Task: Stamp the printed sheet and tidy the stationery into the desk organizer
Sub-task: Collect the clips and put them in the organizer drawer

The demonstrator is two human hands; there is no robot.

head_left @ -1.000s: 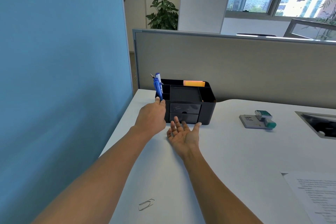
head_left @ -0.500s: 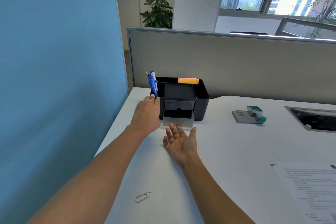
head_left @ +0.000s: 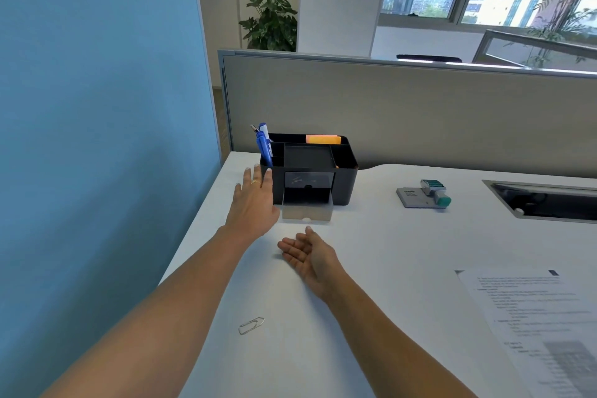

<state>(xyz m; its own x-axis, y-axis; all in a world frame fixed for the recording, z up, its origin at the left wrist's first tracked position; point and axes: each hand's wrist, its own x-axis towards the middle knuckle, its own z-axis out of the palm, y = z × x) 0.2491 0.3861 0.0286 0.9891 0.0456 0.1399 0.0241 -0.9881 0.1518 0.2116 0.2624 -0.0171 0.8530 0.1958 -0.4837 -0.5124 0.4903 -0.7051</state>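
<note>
Organizer: black organizer [head_left: 346, 178] stands at the far left of the white desk [head_left: 387, 252], close to the grey partition [head_left: 420, 113].
Drawer: the lower drawer [head_left: 307, 214], translucent, sticks out of the organizer's near face; the drawer above it sits flush.
Left hand: left hand [head_left: 253, 203] lies palm down with fingers straight and slightly spread, their tips against the organizer's left side. It grips nothing. A ring [head_left: 255, 182] shows on one finger.
Right hand: right hand [head_left: 307, 252] is turned palm up just near of the drawer front, fingers relaxed and loosely apart, holding nothing. Whether it touches the drawer I cannot tell.
Pens: blue pens [head_left: 265, 147] stand upright in the organizer's far-left compartment.
Notes: an orange pad of notes [head_left: 323, 139] sits in the far compartment.
Stamp: a stamp [head_left: 434, 191] with a teal end lies on a grey pad [head_left: 411, 197], right of the organizer and well apart from both hands.
Sheet: the printed sheet [head_left: 533, 317] lies flat at the near right.
Clip: a paper clip [head_left: 251, 325] lies on the desk near the person, between the forearms.
Tray: a recessed cable tray [head_left: 542, 200] is at the far right.
</note>
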